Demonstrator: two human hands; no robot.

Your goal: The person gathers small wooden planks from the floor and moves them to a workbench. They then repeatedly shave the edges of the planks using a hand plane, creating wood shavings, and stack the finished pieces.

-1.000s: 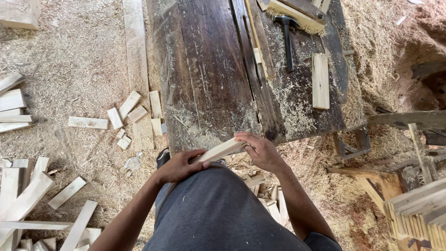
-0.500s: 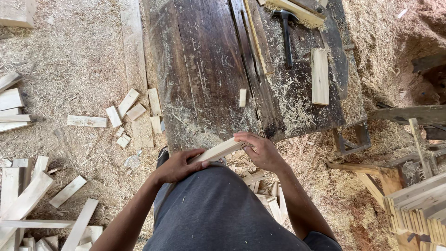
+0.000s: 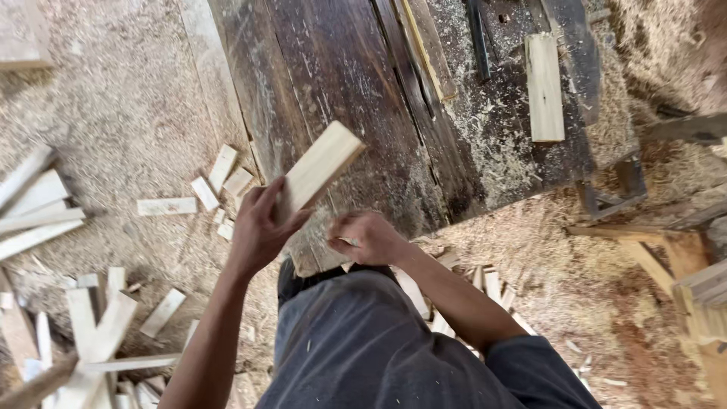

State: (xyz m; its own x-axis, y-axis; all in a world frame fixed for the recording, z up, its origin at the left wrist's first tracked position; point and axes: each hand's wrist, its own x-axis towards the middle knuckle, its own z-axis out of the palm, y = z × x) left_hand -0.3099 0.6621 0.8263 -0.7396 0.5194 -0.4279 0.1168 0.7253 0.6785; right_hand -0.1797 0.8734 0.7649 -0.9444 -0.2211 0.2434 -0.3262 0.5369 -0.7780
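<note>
My left hand [image 3: 261,227] grips the lower end of a pale rectangular wood block [image 3: 322,165] and holds it tilted up over the near edge of the dark wooden workbench [image 3: 341,76]. My right hand [image 3: 369,238] is just to the right of it at the bench edge, fingers curled in, apart from the block. Whether something small sits in that fist is unclear.
A second pale wood piece [image 3: 544,87] lies on the sawdust-covered right part of the bench, near a dark tool handle [image 3: 477,30]. Several offcuts [image 3: 219,182] and long slats [image 3: 34,212] lie on the sawdust floor at left. A wooden frame [image 3: 666,250] stands at right.
Both hands held the block low at the bench edge. Now the right hand has let go and the left hand has lifted the block up over the bench.
</note>
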